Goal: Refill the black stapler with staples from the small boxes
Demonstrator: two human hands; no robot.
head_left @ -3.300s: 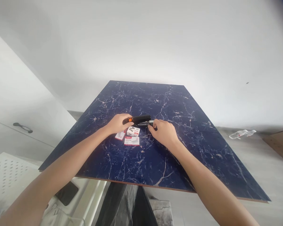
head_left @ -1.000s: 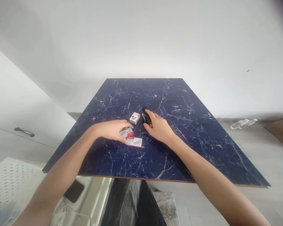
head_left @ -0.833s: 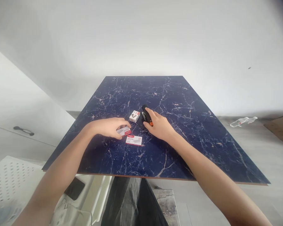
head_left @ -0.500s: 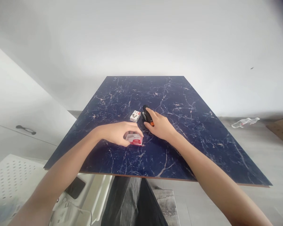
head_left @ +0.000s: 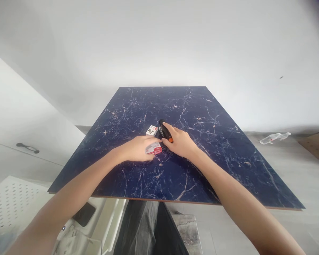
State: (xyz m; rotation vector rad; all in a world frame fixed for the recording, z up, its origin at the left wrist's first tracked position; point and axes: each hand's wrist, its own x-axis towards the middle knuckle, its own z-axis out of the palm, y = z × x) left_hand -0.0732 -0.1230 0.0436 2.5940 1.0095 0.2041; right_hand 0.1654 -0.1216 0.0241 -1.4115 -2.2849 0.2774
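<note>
Left hand (head_left: 136, 148) near the middle of the tabletop (head_left: 202, 170), fingers reaching across a red box (head_left: 153, 148) of staples, grip closed on it from the left. Lifted slightly or only pressed against the surface: hard to tell from this angle. Right hand (head_left: 179, 143) just beside it, fingers wrapped over a black stapler (head_left: 164, 131), grip closed on the stapler's body. Stapler slanted across the tabletop, orange-marked end close against the right hand, other end pointing away toward the far edge. Small white box (head_left: 151, 130) of staples just left of the stapler, beyond the red box and near the left hand's fingers, lying flat on the dark blue marble with its pale veins. Both hands close together, arms coming in from the lower corners of the view. Beyond the right edge of the tabletop, a clear plastic bottle (head_left: 275, 138) lying on the grey floor, with a piece of cardboard (head_left: 315, 147) further right. Below the near edge, dark trousers (head_left: 138, 226) on the person's legs, and off to the lower left, a black phone (head_left: 84, 214) on a white surface
</note>
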